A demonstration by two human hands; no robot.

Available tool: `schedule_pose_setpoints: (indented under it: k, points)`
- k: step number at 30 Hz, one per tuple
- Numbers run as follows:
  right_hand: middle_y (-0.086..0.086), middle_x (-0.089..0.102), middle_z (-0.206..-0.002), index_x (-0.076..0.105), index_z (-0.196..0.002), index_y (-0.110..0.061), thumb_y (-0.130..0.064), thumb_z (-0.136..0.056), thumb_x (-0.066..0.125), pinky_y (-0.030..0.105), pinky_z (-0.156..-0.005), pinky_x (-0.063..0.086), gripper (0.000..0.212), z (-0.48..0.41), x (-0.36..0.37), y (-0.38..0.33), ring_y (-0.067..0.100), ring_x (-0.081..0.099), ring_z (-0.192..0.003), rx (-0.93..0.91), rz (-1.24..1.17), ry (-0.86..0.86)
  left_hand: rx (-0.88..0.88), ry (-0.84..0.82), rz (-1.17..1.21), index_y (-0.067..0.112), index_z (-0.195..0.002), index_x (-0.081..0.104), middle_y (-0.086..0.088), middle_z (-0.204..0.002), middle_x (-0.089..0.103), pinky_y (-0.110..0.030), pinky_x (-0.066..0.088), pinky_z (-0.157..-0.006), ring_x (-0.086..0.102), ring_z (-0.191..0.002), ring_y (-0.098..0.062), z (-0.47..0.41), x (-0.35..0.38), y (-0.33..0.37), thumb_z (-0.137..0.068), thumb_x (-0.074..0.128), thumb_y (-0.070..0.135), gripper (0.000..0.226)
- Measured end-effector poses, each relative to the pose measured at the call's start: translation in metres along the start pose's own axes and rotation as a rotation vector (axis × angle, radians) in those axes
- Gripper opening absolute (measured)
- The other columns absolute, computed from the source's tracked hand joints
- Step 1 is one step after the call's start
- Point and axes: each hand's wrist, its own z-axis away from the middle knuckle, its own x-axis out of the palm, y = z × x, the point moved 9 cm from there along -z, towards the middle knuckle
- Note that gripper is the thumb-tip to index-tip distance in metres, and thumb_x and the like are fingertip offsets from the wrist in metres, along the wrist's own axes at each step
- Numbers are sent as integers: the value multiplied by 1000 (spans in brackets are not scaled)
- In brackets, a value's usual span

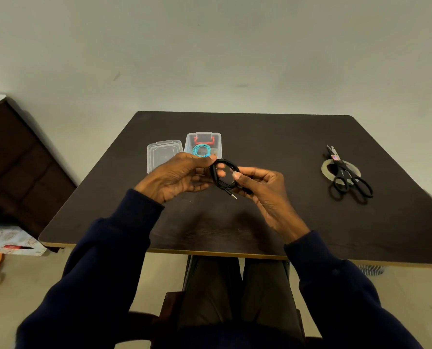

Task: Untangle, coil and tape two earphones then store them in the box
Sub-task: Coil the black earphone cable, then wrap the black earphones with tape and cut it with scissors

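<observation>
Both hands are holding the black earphone [224, 175] coil in the air above the table [260, 222]: left hand [174, 175] is pinching its top-left edge, right hand [262, 187] is gripping the lower-right side. The loop is standing roughly upright, with the jack [234, 196] pointing down towards the person. The tape roll [326, 169] and scissors [348, 178] are lying well to the right, so the right hand is nearer. The blue earphone [201, 150] is sitting coiled in the box [218, 140], lid [163, 156] beside it. The scissors sticker is unreadable.

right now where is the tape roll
In the head view, the tape roll lies flat on the right side of the table, with the black scissors lying across it.
</observation>
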Motion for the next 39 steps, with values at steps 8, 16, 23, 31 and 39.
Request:
schedule_pose_setpoints:
  k: [8, 16, 23, 31, 39]
  points:
    - [14, 78, -98, 75, -104, -6, -6, -84, 77, 40, -87, 61, 20, 4, -28, -2, 24, 75, -92, -17, 29, 61, 4, -89, -214, 20, -79, 81, -5, -94, 77, -38, 55, -89, 73, -89, -15, -7, 29, 6, -76, 74, 35, 17]
    - [10, 78, -102, 74, -110, -9, -9, -81, 80, 33, -85, 61, 30, 5, -59, -1, 26, 75, -97, -19, 88, 43, -19, -137, -276, 11, -98, 76, -6, -100, 75, -30, 57, -79, 72, -92, -15, -35, 56, 8, -74, 77, 34, 33]
    - [4, 78, -104, 73, -116, -7, -3, -83, 80, 25, -88, 59, 34, 0, -127, -16, 14, 74, -99, -60, 392, 86, -70, -155, -217, 15, -87, 79, -5, -97, 76, -30, 55, -79, 71, -92, -14, -50, 69, 11, -72, 80, 33, 23]
    - [-1, 76, -92, 76, -104, -10, -4, -86, 77, 21, -82, 58, 19, -19, -181, -39, 7, 73, -86, -192, 778, 269, -92, -134, -217, 17, -82, 80, -4, -95, 76, -29, 56, -76, 71, -90, -14, -51, 75, 11, -59, 85, 37, 31]
    - [16, 72, -98, 75, -97, -7, -16, -83, 74, 39, -89, 46, 17, -36, -218, -64, 35, 64, -95, -336, 1342, 590, -98, -74, -166, 16, -74, 80, -4, -85, 75, -34, 55, -83, 71, -82, -14, -29, 46, 9, -56, 84, 32, 25]
